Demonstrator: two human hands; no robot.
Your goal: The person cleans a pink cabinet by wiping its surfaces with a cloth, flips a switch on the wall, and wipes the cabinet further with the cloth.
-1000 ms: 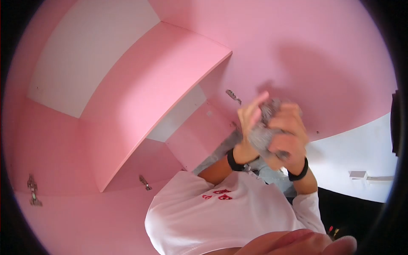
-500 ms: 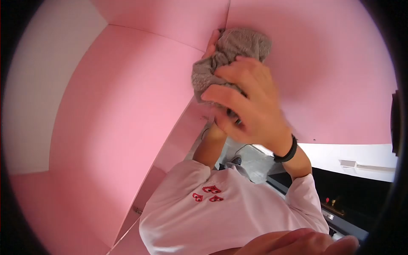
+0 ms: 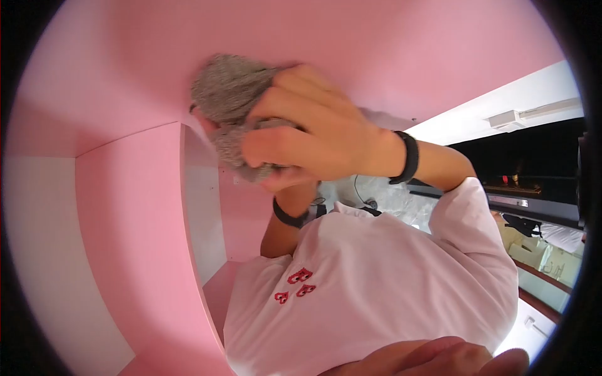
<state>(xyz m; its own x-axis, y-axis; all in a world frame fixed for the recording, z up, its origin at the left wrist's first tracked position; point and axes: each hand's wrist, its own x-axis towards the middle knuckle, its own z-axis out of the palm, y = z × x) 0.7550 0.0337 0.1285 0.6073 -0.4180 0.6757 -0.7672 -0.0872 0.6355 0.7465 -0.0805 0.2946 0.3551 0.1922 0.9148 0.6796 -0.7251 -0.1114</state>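
While the right hand (image 3: 313, 135) curls its fingers over the bunched gray cloth (image 3: 232, 91), the left hand (image 3: 300, 198) is mostly hidden beneath, its grip unclear. Pink panels (image 3: 376, 50) lie beyond; how far the handling has progressed, or what remains, cannot be told.

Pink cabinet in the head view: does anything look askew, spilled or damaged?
Nothing stands out: the pink panels show no visible spill or damage, and the grey cloth is merely bunched up in the right hand.
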